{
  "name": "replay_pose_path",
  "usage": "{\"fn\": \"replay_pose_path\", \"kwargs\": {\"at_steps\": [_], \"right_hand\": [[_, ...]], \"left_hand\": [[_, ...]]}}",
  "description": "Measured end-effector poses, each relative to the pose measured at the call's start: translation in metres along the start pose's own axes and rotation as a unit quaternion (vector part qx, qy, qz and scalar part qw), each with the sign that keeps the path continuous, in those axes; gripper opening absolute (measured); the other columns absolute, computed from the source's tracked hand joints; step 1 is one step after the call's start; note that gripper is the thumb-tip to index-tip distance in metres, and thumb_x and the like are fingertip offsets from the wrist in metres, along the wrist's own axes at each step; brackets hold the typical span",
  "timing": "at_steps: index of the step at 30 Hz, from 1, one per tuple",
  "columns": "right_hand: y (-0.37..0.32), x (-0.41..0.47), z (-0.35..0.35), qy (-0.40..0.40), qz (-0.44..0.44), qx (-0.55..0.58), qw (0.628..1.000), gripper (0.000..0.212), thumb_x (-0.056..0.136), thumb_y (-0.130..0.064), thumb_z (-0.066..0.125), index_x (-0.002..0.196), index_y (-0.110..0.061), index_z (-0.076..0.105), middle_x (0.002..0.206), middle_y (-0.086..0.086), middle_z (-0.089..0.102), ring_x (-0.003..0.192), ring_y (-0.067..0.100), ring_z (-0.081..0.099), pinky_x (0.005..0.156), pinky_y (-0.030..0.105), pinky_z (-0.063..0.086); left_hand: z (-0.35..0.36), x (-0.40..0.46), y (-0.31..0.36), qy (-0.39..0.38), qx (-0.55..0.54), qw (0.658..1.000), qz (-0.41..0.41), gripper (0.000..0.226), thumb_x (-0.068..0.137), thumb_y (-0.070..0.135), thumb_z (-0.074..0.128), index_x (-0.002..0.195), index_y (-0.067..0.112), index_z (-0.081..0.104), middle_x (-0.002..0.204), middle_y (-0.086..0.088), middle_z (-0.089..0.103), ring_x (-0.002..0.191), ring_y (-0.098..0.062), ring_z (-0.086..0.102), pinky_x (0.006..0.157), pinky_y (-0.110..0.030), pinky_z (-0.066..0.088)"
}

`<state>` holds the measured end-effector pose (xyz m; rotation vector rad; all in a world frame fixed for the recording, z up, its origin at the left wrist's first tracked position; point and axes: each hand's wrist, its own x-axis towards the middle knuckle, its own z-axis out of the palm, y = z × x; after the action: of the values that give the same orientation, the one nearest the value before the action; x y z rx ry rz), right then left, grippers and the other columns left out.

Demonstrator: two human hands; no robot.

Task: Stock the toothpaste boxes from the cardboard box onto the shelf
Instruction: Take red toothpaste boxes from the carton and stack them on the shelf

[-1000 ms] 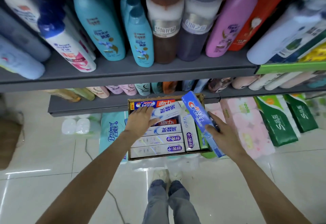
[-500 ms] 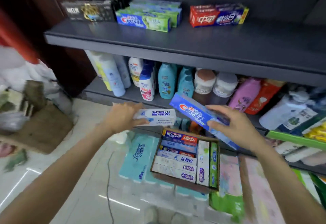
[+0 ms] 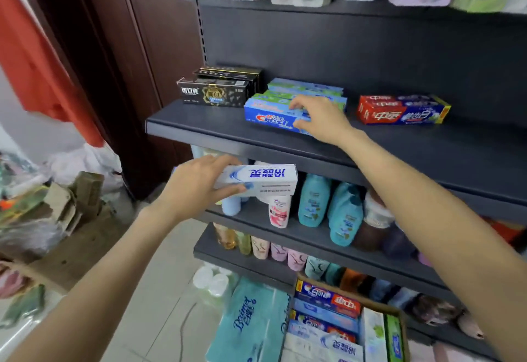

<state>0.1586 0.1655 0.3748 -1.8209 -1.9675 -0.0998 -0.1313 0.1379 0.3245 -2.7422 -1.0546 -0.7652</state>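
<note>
The right arm is stretched forward and upward across the dark shelf (image 3: pixel 199 122), and the right hand (image 3: pixel 319 118) is laid over the near end of a blue Crest toothpaste box (image 3: pixel 271 118). Its fingers are curled over the top of that box and its thumb is pressed to the front face, so the box is gripped while it lies flat on the shelf board. The blue box is set at the front of a row of green-and-blue toothpaste boxes (image 3: pixel 305 89), touching them. To the left of that row, black toothpaste boxes (image 3: pixel 216 92) are lined up at the shelf's end; to the right, apart from the row, a red and blue toothpaste box (image 3: pixel 402 111) is placed.

The left arm is extended forward at a lower level, below the shelf's front edge. The left hand (image 3: pixel 196 185) is clamped on one end of a white toothpaste box (image 3: pixel 259 179), fingers over the top and thumb beneath, and the box is held level in the air in front of the bottles (image 3: pixel 313 202) on the next shelf down.

The cardboard box (image 3: pixel 396 311) is seen at the bottom of the view, on the floor near the lowest shelf, with more toothpaste boxes packed inside. A pack of tissue (image 3: pixel 251 321) is lying just beside it on the left.
</note>
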Motion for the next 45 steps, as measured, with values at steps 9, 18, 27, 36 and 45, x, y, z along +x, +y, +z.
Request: {"fn": "replay_pose_path", "kwargs": {"at_steps": [9, 18, 27, 36, 45], "right_hand": [[-0.018, -0.027, -0.032, 0.067, 0.034, 0.245, 0.967, 0.022, 0.098, -0.025, 0.047, 0.107, -0.016, 0.065, 0.105, -0.008, 0.064, 0.096, 0.001, 0.056, 0.085, 0.016, 0.040], [0.074, -0.144, -0.100, 0.050, 0.194, 0.329, 0.923, 0.010, 0.092, -0.034, 0.055, 0.101, -0.031, 0.059, 0.095, -0.006, 0.063, 0.082, 0.007, 0.056, 0.077, 0.033, 0.058], [0.163, -0.237, -0.167, 0.095, 0.182, 0.267, 0.942, 0.036, 0.073, -0.018, 0.079, 0.105, -0.020, 0.062, 0.095, -0.007, 0.070, 0.082, 0.004, 0.065, 0.077, 0.020, 0.053], [0.220, -0.256, -0.192, 0.269, 0.260, 0.322, 0.870, 0.051, 0.085, -0.019, 0.068, 0.130, -0.019, 0.044, 0.121, 0.003, 0.058, 0.097, 0.013, 0.063, 0.087, 0.027, 0.054], [0.214, -0.243, -0.181, 0.080, 0.264, 0.141, 0.951, 0.079, 0.076, -0.052, 0.067, 0.140, -0.024, 0.032, 0.119, -0.004, 0.058, 0.103, 0.017, 0.059, 0.089, 0.039, 0.049]], "left_hand": [[-0.005, 0.070, 0.004, 0.000, -0.167, 0.981, -0.102, 0.048, 0.079, 0.067, 0.053, 0.114, 0.034, 0.057, 0.109, 0.011, 0.066, 0.098, -0.014, 0.061, 0.078, -0.033, 0.045], [0.037, 0.157, 0.128, 0.191, -0.049, 0.955, 0.221, 0.034, 0.077, 0.038, 0.070, 0.104, 0.020, 0.059, 0.096, 0.001, 0.067, 0.089, -0.021, 0.055, 0.071, -0.032, 0.040], [0.088, 0.191, 0.259, 0.200, -0.054, 0.945, 0.252, 0.056, 0.060, 0.018, 0.075, 0.112, 0.015, 0.053, 0.110, -0.003, 0.066, 0.102, -0.020, 0.051, 0.089, -0.029, 0.035], [0.083, 0.229, 0.365, -0.016, -0.149, 0.989, -0.003, 0.050, 0.083, 0.065, 0.049, 0.100, 0.018, 0.048, 0.092, 0.003, 0.058, 0.081, -0.023, 0.052, 0.066, -0.033, 0.034], [0.108, 0.259, 0.408, -0.176, -0.570, 0.778, -0.195, 0.054, 0.087, 0.059, 0.048, 0.114, 0.013, 0.054, 0.108, -0.004, 0.067, 0.095, -0.018, 0.066, 0.084, -0.043, 0.055]]}}
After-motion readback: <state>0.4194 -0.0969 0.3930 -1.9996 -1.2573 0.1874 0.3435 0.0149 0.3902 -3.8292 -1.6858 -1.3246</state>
